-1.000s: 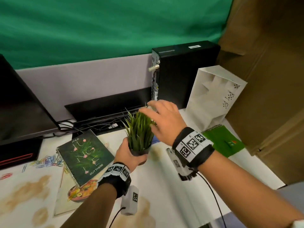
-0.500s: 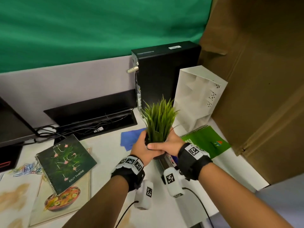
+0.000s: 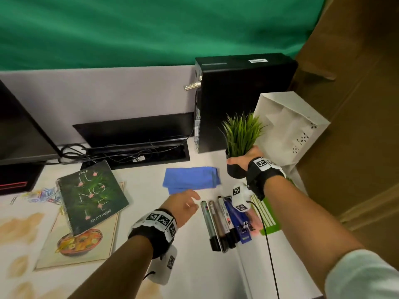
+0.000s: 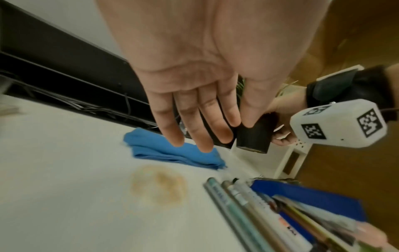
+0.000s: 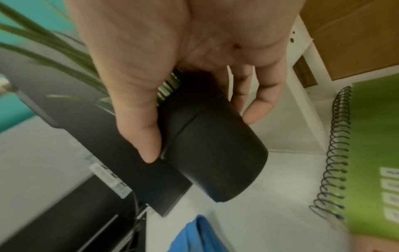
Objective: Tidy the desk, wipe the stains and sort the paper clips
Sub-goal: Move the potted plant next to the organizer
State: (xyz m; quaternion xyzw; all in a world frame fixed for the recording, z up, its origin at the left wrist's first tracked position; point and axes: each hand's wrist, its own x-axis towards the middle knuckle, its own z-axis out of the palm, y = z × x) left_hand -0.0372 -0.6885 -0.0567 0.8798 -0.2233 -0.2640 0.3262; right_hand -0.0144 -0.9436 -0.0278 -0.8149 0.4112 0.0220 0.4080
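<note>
A fake grass plant (image 3: pixel 241 132) in a black pot (image 3: pixel 236 173) is gripped by my right hand (image 3: pixel 241 159), thumb on the near side and fingers round the back. In the right wrist view the pot (image 5: pixel 220 167) hangs tilted over the desk, my right hand (image 5: pixel 201 134) wrapped round it. My left hand (image 3: pixel 185 203) hovers flat and holds nothing, its fingers (image 4: pixel 200 129) straight above a folded blue cloth (image 3: pixel 191 176). A brown stain (image 4: pixel 158 186) lies just below that hand; more stains (image 3: pixel 19 225) mark the desk's left. Coloured paper clips (image 3: pixel 43 196) lie scattered at far left.
A black computer (image 3: pixel 237 93) and a white organizer (image 3: pixel 289 126) stand right behind the plant. Markers (image 3: pixel 218 225), a blue stapler (image 3: pixel 239 223) and a green spiral notebook (image 5: pixel 375 153) lie under my right forearm. A dark jungle notebook (image 3: pixel 92 195) lies left; a cable tray (image 3: pixel 133 147) runs along the back.
My left hand has let go of the pot and drawn back left over the blue cloth. My right hand alone now carries the plant, further right toward the computer and organizer.
</note>
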